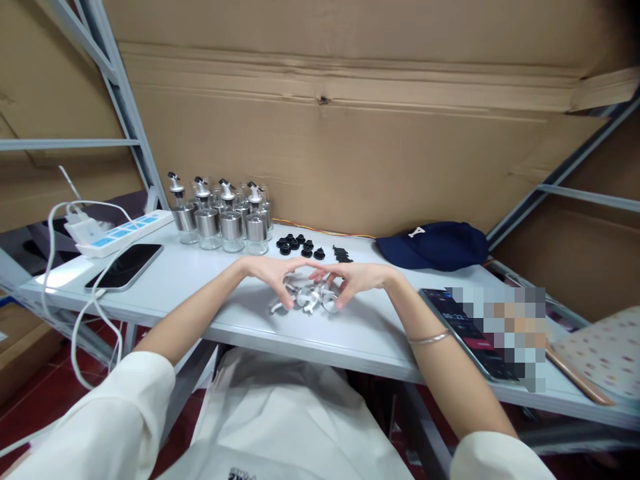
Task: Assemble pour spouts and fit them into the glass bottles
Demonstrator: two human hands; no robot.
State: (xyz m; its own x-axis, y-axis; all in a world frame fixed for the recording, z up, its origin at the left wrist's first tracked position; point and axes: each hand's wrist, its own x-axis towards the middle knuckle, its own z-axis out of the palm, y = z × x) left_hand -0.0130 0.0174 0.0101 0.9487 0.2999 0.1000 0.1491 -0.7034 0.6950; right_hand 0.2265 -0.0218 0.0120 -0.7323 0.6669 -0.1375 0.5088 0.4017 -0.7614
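spout parts point(310, 298): small pile of silver/white pourer pieces, near-centre of the table point(200, 280), between the two hands.
left hand point(273, 273): palm down, fingers curled over the left edge of the pile, fingertips touching a piece; can't tell if anything is actually pinched.
right hand point(357, 279): mirrored on the right edge, fingers arched and loosely cupped, tips on the pile; grip also unclear.
handling (judgement): light, rigid, smooth metal/plastic, likely to slip and roll; not fragile. Best taken by the wider round collar, not the thin tube.
orientation: pieces lie jumbled on their sides, no common direction; one tube at the left edge of the pile points near-left. Long axis per piece runs along the tube; the rest too small to read.
bottles point(220, 223): glass and steel, spouts fitted, upright, clustered far-left.
black caps point(300, 245): loose group, far of the pile.
phone point(125, 267): flat, left, cabled.
cap point(435, 245): navy, far-right.
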